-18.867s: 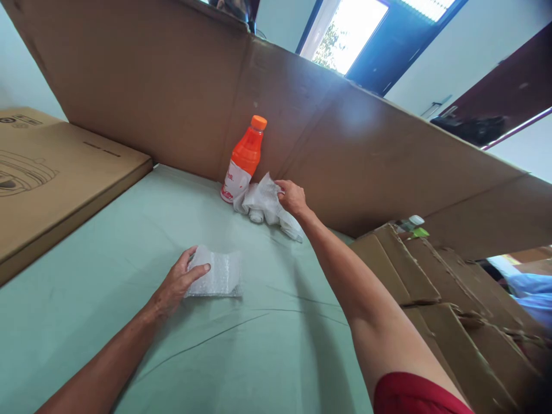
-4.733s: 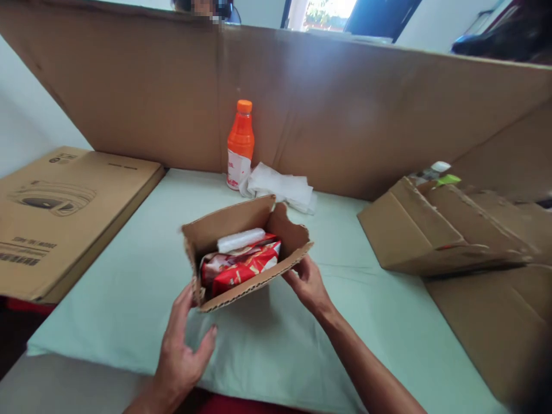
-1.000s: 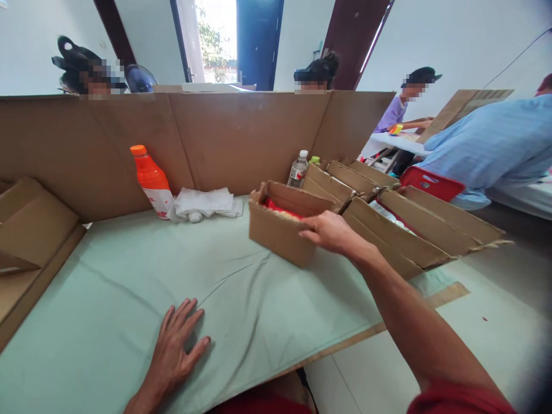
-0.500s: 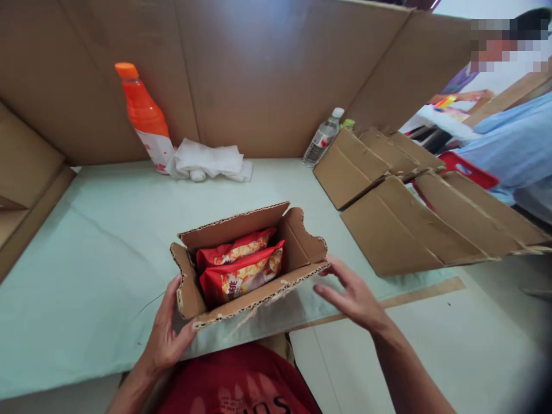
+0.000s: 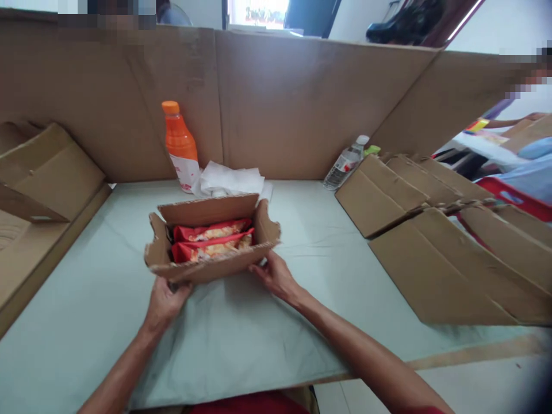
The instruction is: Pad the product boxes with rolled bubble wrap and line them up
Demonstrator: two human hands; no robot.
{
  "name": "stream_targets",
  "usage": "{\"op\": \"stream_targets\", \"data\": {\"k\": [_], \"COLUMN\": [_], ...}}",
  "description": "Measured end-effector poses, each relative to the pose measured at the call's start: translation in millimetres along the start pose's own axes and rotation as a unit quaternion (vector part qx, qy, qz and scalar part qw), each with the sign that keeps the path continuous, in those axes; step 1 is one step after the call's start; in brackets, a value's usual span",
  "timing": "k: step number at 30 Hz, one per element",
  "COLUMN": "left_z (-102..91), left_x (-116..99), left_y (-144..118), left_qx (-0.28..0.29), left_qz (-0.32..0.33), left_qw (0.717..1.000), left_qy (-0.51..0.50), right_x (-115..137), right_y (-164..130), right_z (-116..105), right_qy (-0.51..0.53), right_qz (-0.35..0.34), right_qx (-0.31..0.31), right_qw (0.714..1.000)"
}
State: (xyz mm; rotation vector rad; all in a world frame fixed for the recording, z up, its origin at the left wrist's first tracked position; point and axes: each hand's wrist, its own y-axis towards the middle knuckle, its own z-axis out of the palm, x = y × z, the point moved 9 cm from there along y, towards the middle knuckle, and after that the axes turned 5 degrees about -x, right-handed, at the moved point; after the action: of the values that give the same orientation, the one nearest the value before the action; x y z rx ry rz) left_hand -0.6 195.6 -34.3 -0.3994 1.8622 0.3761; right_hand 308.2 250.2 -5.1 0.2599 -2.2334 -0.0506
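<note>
An open-topped cardboard box (image 5: 224,267) with torn, ragged edges is held between my two hands over the pale green table cover. Inside it stand two red snack bags (image 5: 215,248) with printed fronts, side by side. My left hand (image 5: 166,302) grips the box's near left corner, thumb along the front and the other fingers partly hidden behind it. At the near right corner, my right hand (image 5: 276,276) is closed on the box from the side and below. Whether the box's bottom touches the cover cannot be made out.
An orange bottle (image 5: 181,144) and crumpled white tissue (image 5: 233,179) stand behind the box. A clear water bottle (image 5: 347,164) leans beside several cardboard boxes (image 5: 431,264) at right. Another carton (image 5: 56,167) is at left. Tall cardboard panels (image 5: 293,109) close the back; people are beyond them.
The box has moved away from my body and left, toward the orange bottle. My right hand, loosely at the box's edge before, now grips its corner. The view has tilted up.
</note>
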Motion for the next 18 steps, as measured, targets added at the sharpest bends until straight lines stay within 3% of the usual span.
{"op": "stream_targets", "data": {"k": [4,8,10,14,18], "left_z": [-8.4,-5.2,-4.9,-5.3,-8.5], "left_x": [-7,7,19,31,38], "left_y": [56,67,65,64,64], "left_qx": [-0.058,-0.079,-0.087,-0.091,-0.108], "left_qz": [-0.022,-0.034,-0.058,-0.094,-0.104], "left_qw": [0.997,0.994,0.992,0.99,0.987], "left_qy": [-0.047,-0.065,-0.066,-0.06,-0.063], "right_x": [22,11,1,-11,-15], "right_y": [46,62,69,102,154], "right_z": [29,36,20,-35,-48], "right_qy": [0.038,0.077,0.057,-0.123,-0.312], "right_qz": [-0.037,-0.067,-0.101,-0.173,-0.208], "right_qx": [-0.01,0.032,0.022,-0.095,-0.078], "right_qw": [0.999,0.994,0.993,0.973,0.924]}}
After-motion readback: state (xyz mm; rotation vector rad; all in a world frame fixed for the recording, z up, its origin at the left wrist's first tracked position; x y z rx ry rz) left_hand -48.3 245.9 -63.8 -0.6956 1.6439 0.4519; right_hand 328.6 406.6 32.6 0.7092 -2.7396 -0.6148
